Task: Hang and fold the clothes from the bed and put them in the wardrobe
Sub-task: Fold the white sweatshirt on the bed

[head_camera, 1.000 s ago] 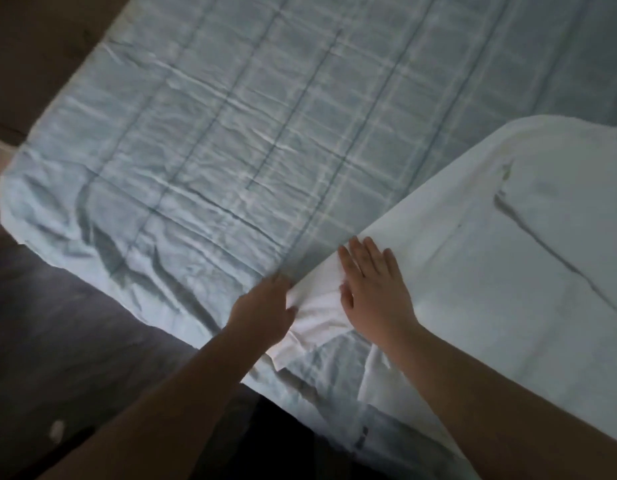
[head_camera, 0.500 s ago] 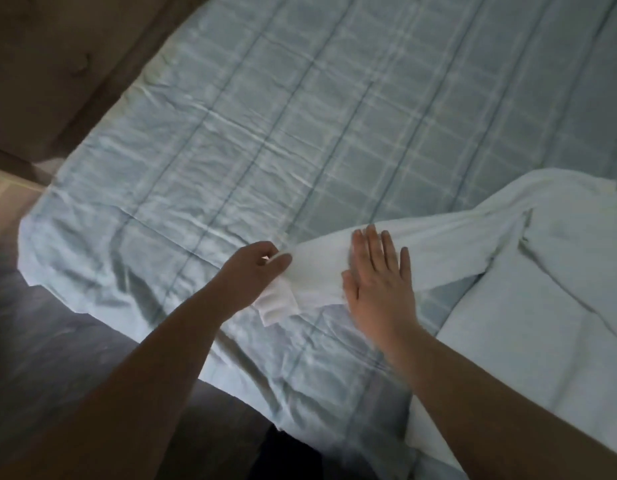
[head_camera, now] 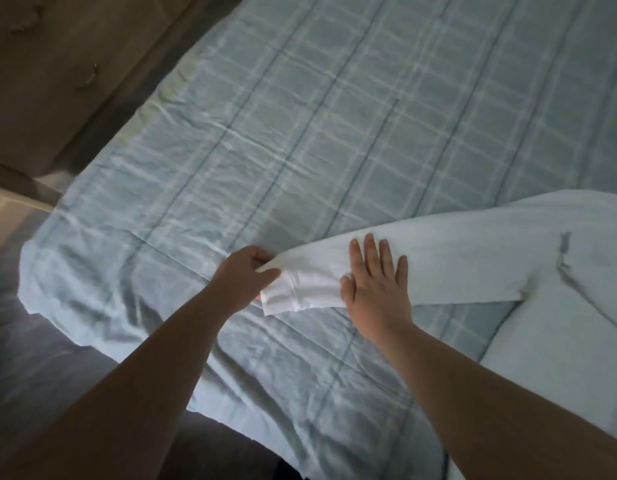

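Change noted: one second ago the white long-sleeved top (head_camera: 560,341) was seen as a broad flat panel with both hands at its corner. The sleeve (head_camera: 473,265) has since been drawn out and is now laid straight from the right of the frame toward the centre, ending at the cuff (head_camera: 286,296).

Grip: the cuff end is pinched by the left hand (head_camera: 246,277), thumb and curled fingers closed on the fabric edge. The right hand (head_camera: 376,282) is pressed flat on the sleeve just beside the cuff, fingers straight and spread, nothing grasped.

Judgement: the sleeve is being tensioned and smoothed, so the folding stage is judged to have barely begun. No fold is yet visible, and no wardrobe or hanger is in view.

Location: the body of the top is spread at the right and lower right of the frame, on the bed.

Surface and room: a checked blue sheet (head_camera: 300,133), creased, fills most of the frame. A brown padded panel (head_camera: 57,81) is seen at upper left. Dark floor (head_camera: 40,358) is seen at lower left. Lighting is dim.
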